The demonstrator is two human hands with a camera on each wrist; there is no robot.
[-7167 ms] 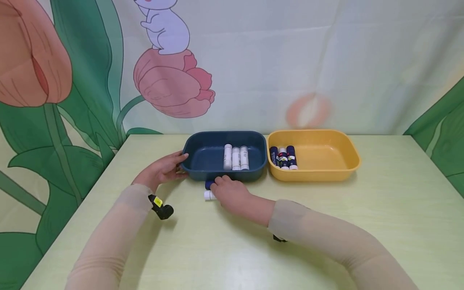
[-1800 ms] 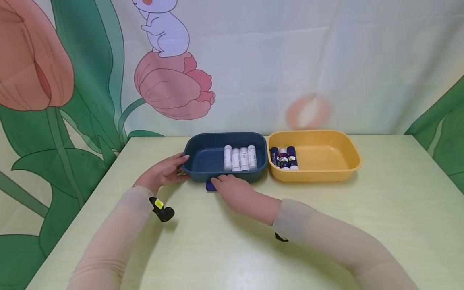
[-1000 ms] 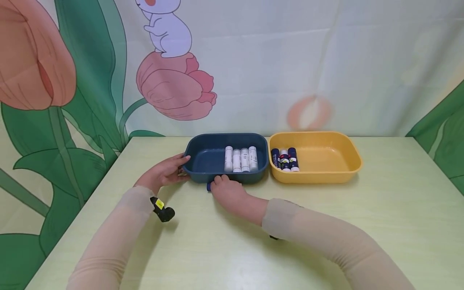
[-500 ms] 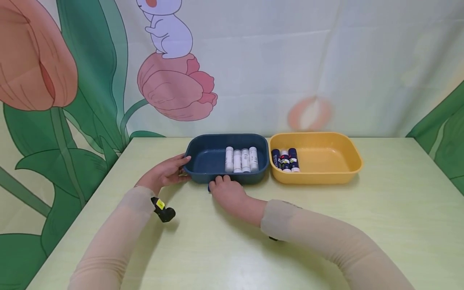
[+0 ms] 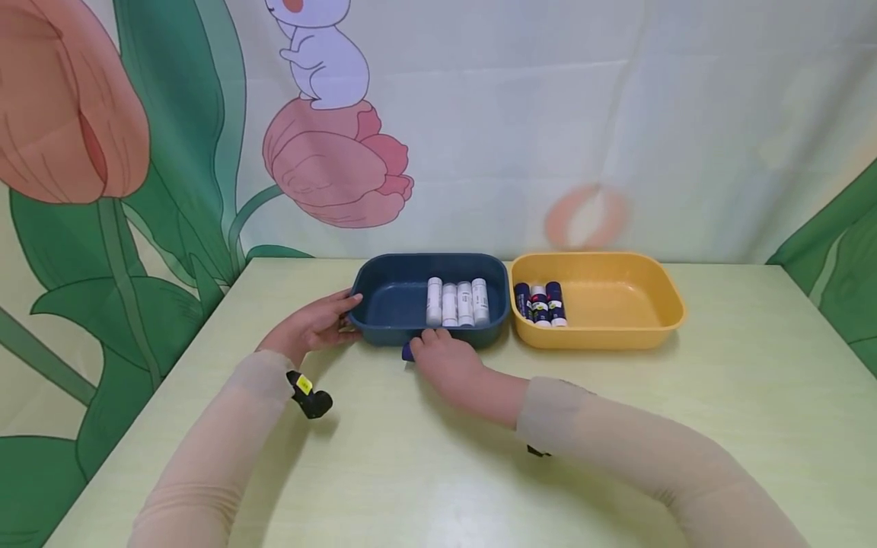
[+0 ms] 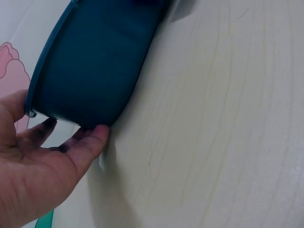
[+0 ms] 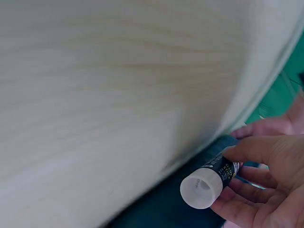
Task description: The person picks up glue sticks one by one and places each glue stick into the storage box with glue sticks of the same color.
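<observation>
My left hand grips the left end of a dark blue tray; in the left wrist view its fingers lie against the end wall. Just in front of that tray, my right hand pinches a navy glue stick between thumb and fingers. The stick's white end faces the right wrist camera, while in the head view only its navy end shows past the fingers. Several white glue sticks lie side by side in the right half of the blue tray.
Right beside the blue tray stands a yellow tray, with three navy glue sticks along its left side. Both trays sit at the back of a pale table, before a printed cloth backdrop.
A white glue stick, earlier under my right hand on the table, now lies with the others in the blue tray. My right hand has since taken the navy stick and shifted slightly right.
</observation>
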